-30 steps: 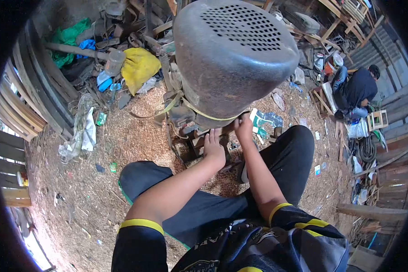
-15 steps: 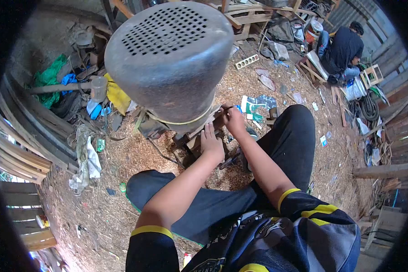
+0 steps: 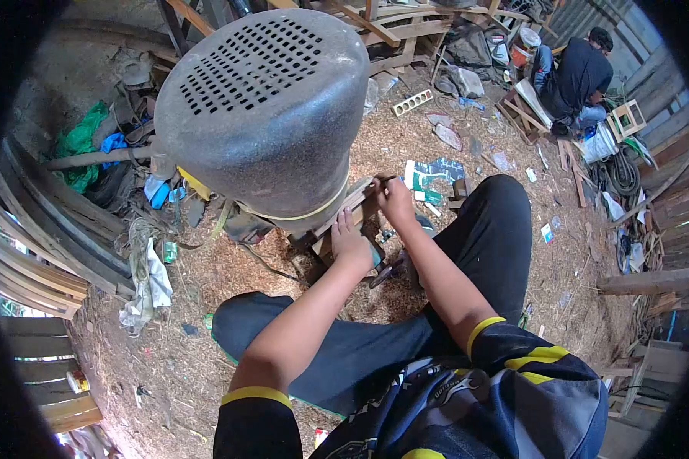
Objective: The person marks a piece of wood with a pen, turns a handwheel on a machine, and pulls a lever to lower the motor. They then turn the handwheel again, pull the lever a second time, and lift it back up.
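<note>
A pale wooden strip (image 3: 361, 194) lies at a slant across a low wooden and metal stand just in front of me. My left hand (image 3: 350, 243) rests on the near part of this strip, fingers stretched out over it. Closed at the strip's far end, my right hand (image 3: 396, 205) pinches a thin dark stick-like tool (image 3: 389, 179); its tip is too small to make out. Right behind the strip rises a large dark rounded housing (image 3: 275, 145) with rows of square holes in its top, hiding part of the stand.
Wood shavings (image 3: 230, 268) cover the floor. Bent wooden slats (image 3: 38, 260) stack at the left, near a green plastic bag (image 3: 84, 138). A strip with round holes (image 3: 413, 103) lies beyond. Another person (image 3: 582, 80) sits at the far right beside a wooden frame (image 3: 626, 121).
The housing appears shifted left and lower in view, showing more of the wooden strip. My left hand sits slightly further left and lower; my right hand keeps nearly the same place.
</note>
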The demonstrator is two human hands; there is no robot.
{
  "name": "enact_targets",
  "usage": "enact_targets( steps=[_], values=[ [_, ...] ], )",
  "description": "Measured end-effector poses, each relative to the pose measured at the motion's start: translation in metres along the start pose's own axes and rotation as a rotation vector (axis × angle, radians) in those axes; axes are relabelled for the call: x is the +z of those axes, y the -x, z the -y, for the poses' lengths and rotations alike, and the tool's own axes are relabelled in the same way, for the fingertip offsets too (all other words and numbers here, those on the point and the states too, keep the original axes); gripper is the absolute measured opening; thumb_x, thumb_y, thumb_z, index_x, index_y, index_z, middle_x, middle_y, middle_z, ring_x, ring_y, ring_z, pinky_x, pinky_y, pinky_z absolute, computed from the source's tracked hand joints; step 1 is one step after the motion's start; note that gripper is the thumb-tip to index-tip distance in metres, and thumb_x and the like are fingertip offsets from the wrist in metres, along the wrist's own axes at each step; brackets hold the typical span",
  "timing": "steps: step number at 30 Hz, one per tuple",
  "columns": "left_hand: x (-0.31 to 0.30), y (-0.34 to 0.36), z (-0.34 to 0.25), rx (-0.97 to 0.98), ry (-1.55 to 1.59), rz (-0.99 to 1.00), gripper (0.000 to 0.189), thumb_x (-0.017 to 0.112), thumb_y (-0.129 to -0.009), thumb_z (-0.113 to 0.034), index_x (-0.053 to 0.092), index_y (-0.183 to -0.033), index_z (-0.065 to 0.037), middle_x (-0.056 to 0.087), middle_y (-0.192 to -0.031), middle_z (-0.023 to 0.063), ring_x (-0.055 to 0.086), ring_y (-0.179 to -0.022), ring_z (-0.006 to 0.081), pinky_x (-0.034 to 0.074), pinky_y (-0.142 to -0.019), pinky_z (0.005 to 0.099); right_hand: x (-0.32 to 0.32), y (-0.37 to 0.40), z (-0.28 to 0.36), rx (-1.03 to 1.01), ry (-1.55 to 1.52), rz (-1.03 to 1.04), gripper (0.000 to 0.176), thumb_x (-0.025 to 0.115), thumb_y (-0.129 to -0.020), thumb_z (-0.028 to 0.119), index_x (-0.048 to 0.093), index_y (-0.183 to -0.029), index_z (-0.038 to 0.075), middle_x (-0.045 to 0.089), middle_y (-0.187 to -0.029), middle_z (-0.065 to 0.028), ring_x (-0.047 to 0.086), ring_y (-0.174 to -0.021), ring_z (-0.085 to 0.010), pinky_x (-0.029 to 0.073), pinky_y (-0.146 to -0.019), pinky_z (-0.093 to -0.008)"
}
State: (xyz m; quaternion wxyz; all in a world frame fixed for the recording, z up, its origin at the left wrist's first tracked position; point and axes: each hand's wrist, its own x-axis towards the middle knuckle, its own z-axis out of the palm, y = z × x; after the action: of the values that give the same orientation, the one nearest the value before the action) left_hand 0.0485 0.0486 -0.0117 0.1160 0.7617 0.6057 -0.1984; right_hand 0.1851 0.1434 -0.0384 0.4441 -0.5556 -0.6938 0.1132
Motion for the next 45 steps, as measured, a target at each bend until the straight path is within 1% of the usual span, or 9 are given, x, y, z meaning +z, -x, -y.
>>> enact_targets(
  steps=[3, 5, 23, 25, 26, 30, 38, 40, 45],
  values=[
    [0.003, -0.005, 0.003, -0.01, 0.001, 0.004, 0.055, 0.054, -0.096, -0.05, 0.065, -0.137, -0.014, 0.007, -0.168, 0.0269, 0.01, -0.155, 0.0413, 0.012, -0.124, 0.0489, -0.015, -0.01, 0.003, 0.167, -0.021, 0.021, 0.01, 0.068, -0.092, 0.012, 0.071, -0.095, 0.002, 0.067, -0.083, -0.0231, 0.066, -0.08, -0.0416, 0.052, -0.07, -0.0472],
    [0.001, -0.005, 0.001, -0.006, 0.033, 0.013, 0.059, 0.057, -0.094, -0.057, 0.067, -0.135, -0.017, 0.006, -0.168, 0.0267, 0.011, -0.155, 0.0411, 0.012, -0.124, 0.0489, -0.008, -0.001, 0.002, 0.054, 0.039, 0.023, 0.012, 0.068, -0.094, 0.014, 0.072, -0.098, 0.003, 0.068, -0.084, -0.021, 0.066, -0.077, -0.0383, 0.052, -0.069, -0.0444],
    [-0.003, -0.007, 0.006, -0.006, 0.031, 0.079, 0.059, 0.054, -0.097, -0.048, 0.059, -0.144, -0.011, 0.003, -0.17, 0.0221, 0.007, -0.156, 0.038, 0.009, -0.125, 0.0467, -0.005, -0.006, -0.006, 0.072, 0.032, 0.103, 0.015, 0.068, -0.092, 0.011, 0.068, -0.103, 0.002, 0.068, -0.09, -0.0209, 0.066, -0.086, -0.0407, 0.053, -0.077, -0.0448],
    [0.003, -0.008, 0.012, -0.005, 0.028, 0.047, 0.057, 0.05, -0.099, -0.043, 0.056, -0.145, -0.01, 0.002, -0.169, 0.0224, 0.007, -0.157, 0.0376, 0.01, -0.125, 0.0469, -0.006, 0.0, 0.009, 0.037, 0.054, 0.103, 0.017, 0.068, -0.09, 0.009, 0.067, -0.106, 0.002, 0.068, -0.093, -0.0197, 0.066, -0.088, -0.0403, 0.052, -0.078, -0.0443],
    [0.007, -0.007, 0.008, -0.001, 0.044, 0.032, 0.056, 0.049, -0.1, -0.041, 0.055, -0.146, -0.009, 0.002, -0.169, 0.0226, 0.007, -0.157, 0.0374, 0.01, -0.125, 0.047, 0.003, 0.007, 0.008, -0.223, 0.055, 0.194, 0.018, 0.067, -0.088, 0.008, 0.067, -0.106, 0.003, 0.069, -0.094, -0.0188, 0.065, -0.088, -0.0407, 0.052, -0.08, -0.0457],
    [0.057, -0.011, 0.013, -0.041, 0.087, -0.2, 0.051, 0.045, -0.101, -0.036, 0.06, -0.141, -0.007, 0.004, -0.168, 0.0258, 0.006, -0.156, 0.0397, 0.006, -0.125, 0.0489, -0.002, 0.007, 0.022, -0.105, 0.226, 0.179, 0.021, 0.072, -0.081, 0.01, 0.07, -0.102, 0.008, 0.069, -0.093, -0.0181, 0.066, -0.086, -0.0375, 0.05, -0.081, -0.0467],
    [0.029, 0.038, 0.025, -0.15, 0.193, 0.052, 0.058, 0.057, -0.094, -0.05, 0.064, -0.138, -0.011, 0.007, -0.167, 0.0299, 0.007, -0.156, 0.0426, 0.004, -0.125, 0.0511, 0.01, 0.031, 0.076, -0.302, 0.123, 0.193, 0.012, 0.071, -0.086, 0.012, 0.072, -0.092, 0.002, 0.066, -0.082, -0.0206, 0.062, -0.08, -0.0403, 0.046, -0.073, -0.0513],
    [0.0, 0.059, 0.036, -0.14, 0.215, 0.13, 0.06, 0.059, -0.093, -0.052, 0.064, -0.138, -0.012, 0.007, -0.167, 0.0298, 0.008, -0.156, 0.0424, 0.006, -0.125, 0.0507, 0.02, 0.032, 0.06, -0.067, 0.068, 0.187, 0.013, 0.071, -0.088, 0.013, 0.072, -0.091, 0.0, 0.065, -0.079, -0.0212, 0.061, -0.075, -0.0408, 0.046, -0.07, -0.0502],
    [-0.009, 0.069, 0.055, -0.192, 0.23, 0.253, 0.074, 0.058, -0.093, -0.057, 0.053, -0.146, -0.006, 0.005, -0.168, 0.0251, 0.008, -0.156, 0.0391, 0.008, -0.125, 0.0483, 0.041, 0.049, 0.054, -0.049, 0.075, 0.078, 0.031, 0.073, -0.088, 0.019, 0.062, -0.069, -0.002, 0.063, -0.075, -0.0249, 0.06, -0.071, -0.0443, 0.047, -0.068, -0.0523]
  ],
)
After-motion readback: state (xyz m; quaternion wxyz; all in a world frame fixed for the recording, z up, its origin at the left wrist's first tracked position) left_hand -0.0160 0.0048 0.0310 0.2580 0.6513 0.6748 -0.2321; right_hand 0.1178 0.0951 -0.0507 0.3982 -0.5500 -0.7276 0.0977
